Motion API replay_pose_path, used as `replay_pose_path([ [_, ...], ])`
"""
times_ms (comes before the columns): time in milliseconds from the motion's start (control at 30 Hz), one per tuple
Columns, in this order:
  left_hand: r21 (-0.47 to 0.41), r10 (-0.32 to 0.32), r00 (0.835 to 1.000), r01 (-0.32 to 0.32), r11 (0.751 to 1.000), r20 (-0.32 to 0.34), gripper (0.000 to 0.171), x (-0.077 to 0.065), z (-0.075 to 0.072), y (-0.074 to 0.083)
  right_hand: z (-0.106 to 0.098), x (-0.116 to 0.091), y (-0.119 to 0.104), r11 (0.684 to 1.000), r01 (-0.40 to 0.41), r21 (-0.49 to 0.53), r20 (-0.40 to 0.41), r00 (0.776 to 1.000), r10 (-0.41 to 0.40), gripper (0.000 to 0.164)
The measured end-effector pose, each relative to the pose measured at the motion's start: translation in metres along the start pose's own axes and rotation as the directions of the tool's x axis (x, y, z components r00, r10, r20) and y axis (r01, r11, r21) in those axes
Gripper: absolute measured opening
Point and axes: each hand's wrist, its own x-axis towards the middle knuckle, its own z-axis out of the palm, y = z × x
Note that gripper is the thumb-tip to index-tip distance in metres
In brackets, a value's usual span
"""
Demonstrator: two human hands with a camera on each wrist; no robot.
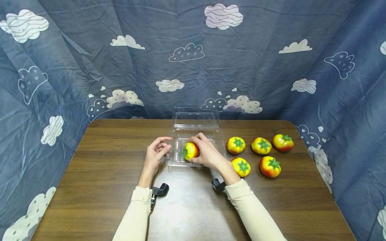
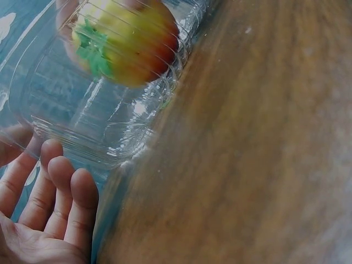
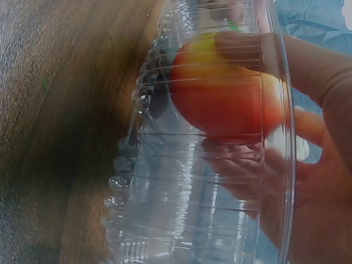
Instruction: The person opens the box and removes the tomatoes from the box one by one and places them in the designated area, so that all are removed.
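Note:
A clear plastic clamshell container [image 1: 178, 163] stands on the table with its lid [image 1: 196, 115] raised at the back. Inside its left part my right hand [image 1: 208, 154] holds a red-and-yellow tomato [image 1: 191, 151], thumb in front and fingers behind. The tomato lies tipped over, its green leafy top facing left. Through the clear wall, the right wrist view shows the thumb and fingers around the tomato [image 3: 220, 93]. My left hand [image 1: 155, 155] pinches the container's left rim between thumb and index finger; its other fingers are loosely bent [image 2: 49, 214].
Several more tomatoes sit right of the container: one [image 1: 236, 145] close beside it, one [image 1: 241, 167] by the right forearm, others [image 1: 261, 146] farther right. The brown wooden table [image 1: 99, 174] ends at a blue cloud-patterned curtain [image 1: 187, 30].

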Motion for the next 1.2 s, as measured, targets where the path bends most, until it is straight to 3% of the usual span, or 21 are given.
replay_pose_path([
  [200, -0.006, 0.007, 1.0, -0.007, 1.0, 0.007, 0.032, 0.0, -0.001, 0.0, 0.002, 0.001, 0.0, 0.999, -0.045, 0.031, -0.036, 0.998, 0.046, 0.071],
  [500, -0.011, -0.001, 1.0, 0.001, 1.0, 0.001, 0.032, 0.0, 0.0, 0.0, 0.006, 0.002, 0.002, 0.999, -0.026, 0.033, -0.113, 0.993, 0.03, 0.068],
  [700, 0.004, -0.001, 1.0, 0.001, 1.0, -0.003, 0.032, 0.0, -0.001, 0.001, 0.009, 0.005, 0.001, 0.995, -0.043, 0.092, -0.152, 0.987, 0.057, 0.07],
  [1200, 0.012, 0.0, 1.0, 0.0, 1.0, -0.009, 0.031, 0.0, -0.001, -0.002, 0.01, 0.003, 0.003, 0.996, -0.047, 0.074, -0.17, 0.984, 0.059, 0.067],
])
